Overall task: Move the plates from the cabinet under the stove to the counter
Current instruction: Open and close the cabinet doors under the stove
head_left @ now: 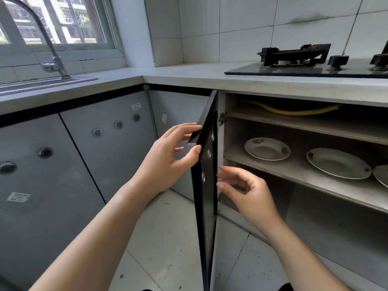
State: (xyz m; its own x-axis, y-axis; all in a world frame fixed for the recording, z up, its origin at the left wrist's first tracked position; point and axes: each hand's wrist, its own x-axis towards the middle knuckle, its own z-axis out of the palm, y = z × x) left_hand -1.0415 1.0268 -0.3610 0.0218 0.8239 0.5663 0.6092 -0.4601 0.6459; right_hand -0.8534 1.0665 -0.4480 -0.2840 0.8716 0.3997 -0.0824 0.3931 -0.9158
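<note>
The cabinet under the stove stands open, its dark door (206,185) swung out edge-on toward me. My left hand (168,158) grips the door's handle and edge, thumb against the door's face. My right hand (245,192) hovers just right of the door, fingers loosely curled and apart, holding nothing. On the middle shelf (294,175) lie a small white plate (267,148) at the left, a larger white plate (338,163) beside it, and the rim of a third plate (382,175) cut off at the right edge. The counter (189,75) runs above.
A black gas stove (304,67) sits on the counter at the right. A sink with a faucet (56,66) is at the left under a window. A yellow hose (289,111) lies on the top shelf. Grey cabinet doors (84,148) line the left; tiled floor below.
</note>
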